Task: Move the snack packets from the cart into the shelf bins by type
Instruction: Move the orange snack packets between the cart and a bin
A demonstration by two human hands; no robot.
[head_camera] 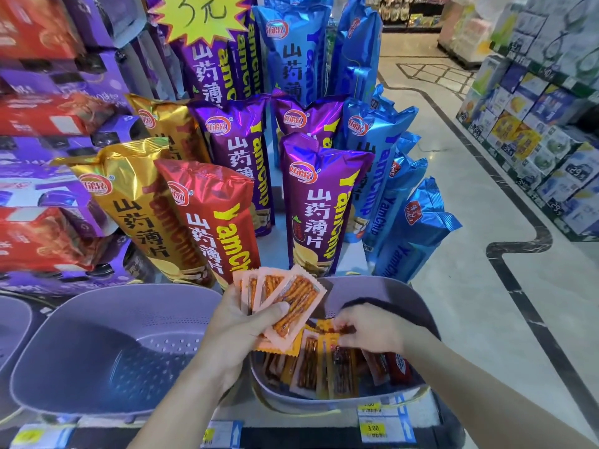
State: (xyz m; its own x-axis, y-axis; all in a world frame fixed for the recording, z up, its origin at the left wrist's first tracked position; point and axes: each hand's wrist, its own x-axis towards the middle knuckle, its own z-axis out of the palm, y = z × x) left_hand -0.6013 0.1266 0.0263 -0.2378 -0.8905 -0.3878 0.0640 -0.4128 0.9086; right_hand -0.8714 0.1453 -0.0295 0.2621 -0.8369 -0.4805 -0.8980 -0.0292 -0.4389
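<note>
My left hand (241,322) grips a fan of several small pink snack packets (285,298) with orange sticks inside, held above the gap between two bins. My right hand (372,328) reaches down into the right purple bin (382,288), its fingertips pinching a small dark red packet (337,328) on top of the pile. That bin holds several mixed small packets (324,367), orange, pink and dark red. The left purple bin (107,345) beside it has a perforated bottom and shows nothing inside. No cart is in view.
Tall yam chip bags stand behind the bins: gold (129,202), red (207,222), purple (321,205) and blue (405,228). Stacked red and purple boxes (42,124) fill the left. Price tags (372,427) line the shelf edge. An aisle floor (470,222) and box displays (534,140) lie right.
</note>
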